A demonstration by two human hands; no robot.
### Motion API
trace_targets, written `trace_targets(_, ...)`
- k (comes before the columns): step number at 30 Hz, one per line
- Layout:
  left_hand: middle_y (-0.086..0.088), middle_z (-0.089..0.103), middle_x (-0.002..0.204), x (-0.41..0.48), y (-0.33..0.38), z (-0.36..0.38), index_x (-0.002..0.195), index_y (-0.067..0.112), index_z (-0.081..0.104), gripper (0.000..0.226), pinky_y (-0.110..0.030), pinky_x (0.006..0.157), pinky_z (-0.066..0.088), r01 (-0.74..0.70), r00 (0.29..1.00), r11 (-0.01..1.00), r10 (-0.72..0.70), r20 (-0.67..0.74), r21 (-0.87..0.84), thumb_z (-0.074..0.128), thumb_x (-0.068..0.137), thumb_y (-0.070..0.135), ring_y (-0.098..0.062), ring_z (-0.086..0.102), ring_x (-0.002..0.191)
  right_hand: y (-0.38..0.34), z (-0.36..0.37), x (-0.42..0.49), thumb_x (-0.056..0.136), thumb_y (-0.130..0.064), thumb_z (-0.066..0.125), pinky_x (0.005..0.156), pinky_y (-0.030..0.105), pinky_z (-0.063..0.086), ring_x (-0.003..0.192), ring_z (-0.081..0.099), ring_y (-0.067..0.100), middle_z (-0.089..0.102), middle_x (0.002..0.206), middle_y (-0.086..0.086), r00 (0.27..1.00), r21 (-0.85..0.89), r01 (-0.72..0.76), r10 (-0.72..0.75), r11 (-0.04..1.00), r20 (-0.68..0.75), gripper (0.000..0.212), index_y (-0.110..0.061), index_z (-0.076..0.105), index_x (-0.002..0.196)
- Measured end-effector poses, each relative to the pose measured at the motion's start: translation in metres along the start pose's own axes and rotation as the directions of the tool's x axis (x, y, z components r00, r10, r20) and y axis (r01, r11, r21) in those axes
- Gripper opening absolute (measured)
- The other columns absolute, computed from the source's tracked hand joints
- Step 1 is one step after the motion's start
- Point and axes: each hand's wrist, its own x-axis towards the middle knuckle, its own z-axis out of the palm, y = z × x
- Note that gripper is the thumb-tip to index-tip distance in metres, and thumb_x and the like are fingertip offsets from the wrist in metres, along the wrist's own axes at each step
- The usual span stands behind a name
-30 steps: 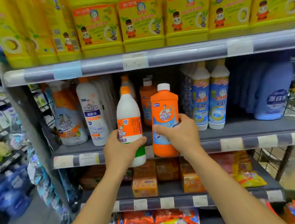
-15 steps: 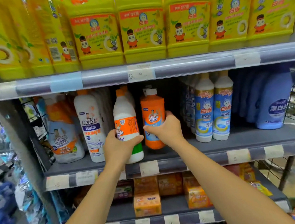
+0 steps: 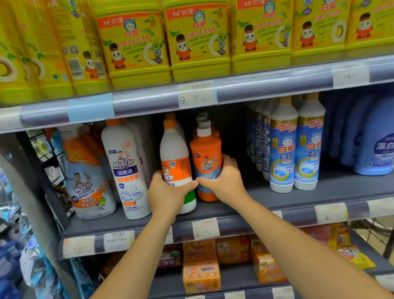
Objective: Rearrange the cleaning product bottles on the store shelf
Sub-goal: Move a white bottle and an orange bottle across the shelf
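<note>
My left hand (image 3: 166,195) grips a white bottle with an orange cap and orange label (image 3: 174,156); it stands on the grey middle shelf (image 3: 338,191). My right hand (image 3: 225,182) wraps the lower half of an orange Mr Muscle bottle with a white cap (image 3: 206,153), which stands upright right beside the white one. More orange bottles line up behind it. The two hands touch at the thumbs.
A tall white Mr Muscle bottle (image 3: 126,169) and a spray refill (image 3: 87,182) stand to the left. Two blue-labelled white bottles (image 3: 296,147) and blue jugs (image 3: 378,138) stand to the right. Yellow detergent jugs (image 3: 195,35) fill the upper shelf; orange boxes (image 3: 201,275) lie on the shelf below.
Both hands have pushed the two bottles from in front of the shelf edge back onto the middle shelf. The orange bottle now stands in line with the other orange bottles.
</note>
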Motion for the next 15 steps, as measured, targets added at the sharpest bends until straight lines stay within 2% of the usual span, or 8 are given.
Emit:
trace_targets(6, -0.004, 0.068, 0.105, 0.007, -0.002, 0.009, 0.110, 0.018, 0.054, 0.078, -0.033, 0.076, 0.053, -0.034, 0.999, 0.999, 0.034, 0.007, -0.004, 0.095, 0.047, 0.035, -0.019, 0.065, 0.089, 0.003, -0.002, -0.001, 0.062, -0.023, 0.089, 0.090, 0.036, 0.053, 0.107, 0.058, 0.025, 0.052, 0.118, 0.014, 1.000, 0.017, -0.011, 0.011, 1.000, 0.005, 0.074, -0.008, 0.053, 0.125)
trace_targets(10, -0.010, 0.069, 0.108, 0.011, -0.005, 0.009, 0.106, 0.020, 0.049, 0.076, -0.032, 0.075, 0.051, -0.044, 0.999, 0.998, 0.045, -0.006, 0.045, 0.096, 0.047, 0.031, -0.020, 0.062, 0.086, 0.006, -0.005, 0.000, 0.063, -0.025, 0.089, 0.092, 0.035, 0.051, 0.109, 0.058, 0.024, 0.054, 0.120, 0.012, 1.000, 0.016, -0.022, 0.022, 1.000, 0.007, 0.074, -0.010, 0.052, 0.126)
trace_targets(15, -0.007, 0.067, 0.108, 0.013, -0.007, 0.007, 0.120, 0.012, 0.048, 0.088, -0.029, 0.077, 0.049, -0.062, 0.997, 0.994, 0.058, 0.044, 0.094, 0.096, 0.047, 0.028, -0.023, 0.063, 0.092, 0.009, -0.010, -0.003, 0.062, -0.026, 0.089, 0.089, 0.034, 0.051, 0.107, 0.060, 0.022, 0.059, 0.120, 0.009, 0.998, 0.007, -0.051, 0.051, 0.999, 0.041, 0.074, -0.013, 0.053, 0.124)
